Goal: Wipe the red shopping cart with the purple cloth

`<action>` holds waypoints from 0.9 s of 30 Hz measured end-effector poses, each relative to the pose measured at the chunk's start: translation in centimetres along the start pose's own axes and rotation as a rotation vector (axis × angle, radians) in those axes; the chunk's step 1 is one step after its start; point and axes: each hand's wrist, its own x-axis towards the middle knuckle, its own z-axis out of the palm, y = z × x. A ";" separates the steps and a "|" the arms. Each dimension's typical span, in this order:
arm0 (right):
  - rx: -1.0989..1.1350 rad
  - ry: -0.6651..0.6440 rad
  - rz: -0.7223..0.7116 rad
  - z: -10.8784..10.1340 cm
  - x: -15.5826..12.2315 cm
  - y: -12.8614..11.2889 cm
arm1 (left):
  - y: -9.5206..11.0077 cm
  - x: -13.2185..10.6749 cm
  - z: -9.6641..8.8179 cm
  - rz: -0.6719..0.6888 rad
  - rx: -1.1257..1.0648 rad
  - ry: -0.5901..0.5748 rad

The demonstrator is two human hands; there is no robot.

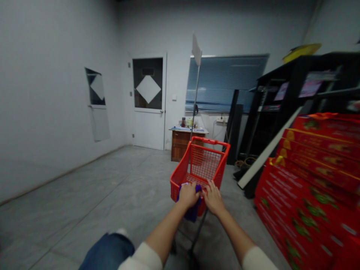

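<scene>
A small red plastic shopping cart (206, 159) with a grid-patterned far wall stands right in front of me. My left hand (189, 195) is closed on a purple cloth (192, 213), pressing it against the cart's near rim. Part of the cloth hangs down below that hand. Just beside it, my right hand (213, 197) grips the same rim, its fingers bent over the edge and partly hidden. From the cart's far side rises a thin pole (196, 97) with a white panel (196, 50) on top.
Stacked red cartons (309, 195) stand close on the right, near a black shelving rack (281, 82) and a leaning white board (267, 153). Behind the cart is a wooden cabinet (180, 144) with items on top. A white door (149, 127) is in the back wall.
</scene>
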 end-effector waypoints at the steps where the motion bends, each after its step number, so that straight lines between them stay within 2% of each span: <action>1: 0.013 0.002 0.009 0.2 -0.1 -0.1 | -0.1 0.1 -0.3 0.009 -0.001 -0.024; 4: 0.031 0.009 0.020 0.5 -0.3 0.0 | -1.6 0.6 -1.8 -0.028 0.019 -0.078; 7: 0.051 0.036 0.019 1.0 -0.3 0.0 | -2.5 0.7 -2.4 -0.105 0.049 -0.064; 9: 0.067 0.061 0.016 1.4 -0.2 0.1 | -1.8 0.5 -1.8 -0.126 0.061 -0.040; 11: 0.077 0.082 0.006 1.7 -0.2 0.4 | -0.3 0.1 -0.8 -0.113 0.063 -0.009; 15: 0.085 0.080 -0.007 1.4 -0.7 1.7 | 2.3 -0.4 0.1 -0.013 0.014 -0.021; 18: 0.092 0.062 -0.011 0.9 -1.0 2.4 | 1.6 -0.3 -0.9 0.010 -0.006 -0.076; 22: 0.123 0.059 0.014 1.2 -0.9 2.1 | 0.0 0.0 -1.8 -0.115 0.039 -0.051; 25: 0.137 0.090 0.035 1.8 -0.5 1.5 | 0.7 -0.1 -1.2 -0.184 0.060 -0.007; 27: 0.134 0.099 0.038 2.0 -0.4 1.4 | 1.7 -0.3 -0.4 -0.177 0.049 0.005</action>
